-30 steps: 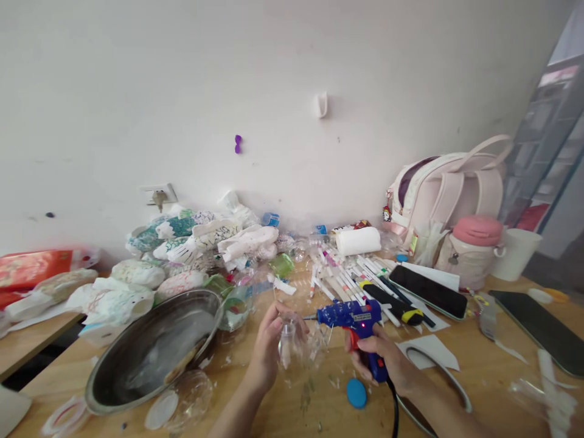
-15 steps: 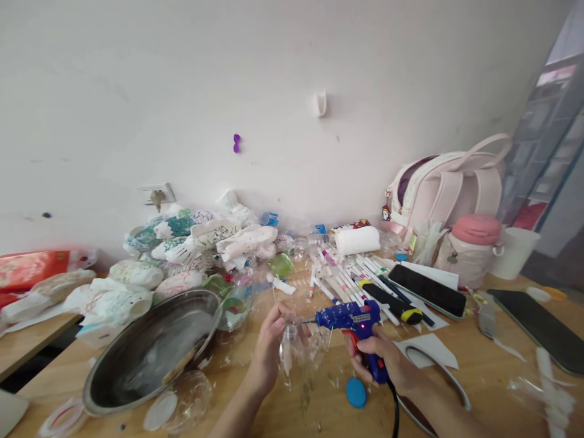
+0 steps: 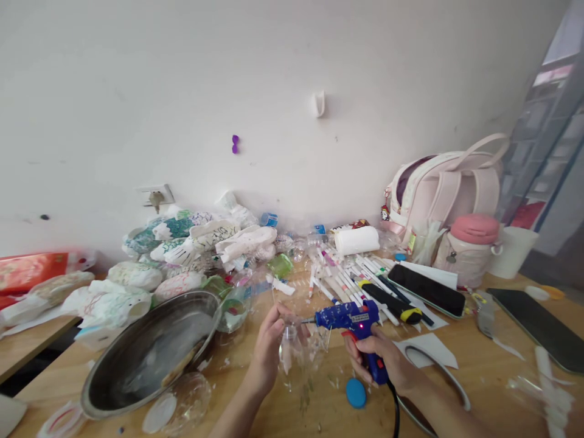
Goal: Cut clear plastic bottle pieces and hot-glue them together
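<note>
My right hand [image 3: 378,356] grips a blue hot glue gun [image 3: 349,317] by its handle, with fingers at the red trigger and a small red light lit on the body. Its nozzle points left and meets the top of a clear plastic bottle piece [image 3: 291,347]. That piece is held in my left hand [image 3: 271,340], whose fingers are closed around its upper part. Whether the nozzle tip touches the plastic I cannot tell. A blue bottle cap [image 3: 356,393] lies on the table below the glue gun.
A metal basin [image 3: 98,389] stands at left, with paper-covered shapes [image 3: 210,237] piled behind it. Several markers [image 3: 337,283] and a black-and-yellow utility knife [image 3: 392,303] lie beyond the glue gun. Phones [image 3: 426,289], a pink-lidded bottle [image 3: 469,249] and a backpack [image 3: 456,188] are at right.
Both hands, the glue gun and the bottle piece keep nearly the same place. The view has shifted very slightly.
</note>
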The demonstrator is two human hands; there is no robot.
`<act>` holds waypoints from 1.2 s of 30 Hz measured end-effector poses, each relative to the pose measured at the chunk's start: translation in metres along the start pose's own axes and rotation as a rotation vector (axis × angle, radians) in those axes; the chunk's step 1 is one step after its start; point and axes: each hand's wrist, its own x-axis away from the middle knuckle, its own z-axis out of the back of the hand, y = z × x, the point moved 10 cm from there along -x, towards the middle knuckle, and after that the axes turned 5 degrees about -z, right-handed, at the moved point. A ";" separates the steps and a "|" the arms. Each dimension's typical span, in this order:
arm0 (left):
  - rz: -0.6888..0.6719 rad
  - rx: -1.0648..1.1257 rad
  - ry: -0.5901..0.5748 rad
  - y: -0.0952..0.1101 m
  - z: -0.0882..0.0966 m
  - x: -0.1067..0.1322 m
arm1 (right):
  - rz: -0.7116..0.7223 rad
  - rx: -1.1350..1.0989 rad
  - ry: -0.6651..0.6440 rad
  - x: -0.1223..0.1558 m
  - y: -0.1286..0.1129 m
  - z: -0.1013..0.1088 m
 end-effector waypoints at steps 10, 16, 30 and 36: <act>-0.005 -0.025 -0.004 0.002 -0.002 0.000 | 0.025 -0.014 -0.058 0.000 -0.002 -0.004; 0.009 -0.028 0.025 0.003 -0.001 0.000 | 0.041 -0.054 -0.048 -0.002 -0.006 -0.005; 0.013 -0.048 0.046 0.002 0.002 -0.001 | 0.025 -0.069 -0.053 0.001 -0.004 -0.006; 0.014 -0.079 0.056 0.000 0.005 -0.001 | 0.035 -0.061 -0.046 0.001 -0.006 -0.006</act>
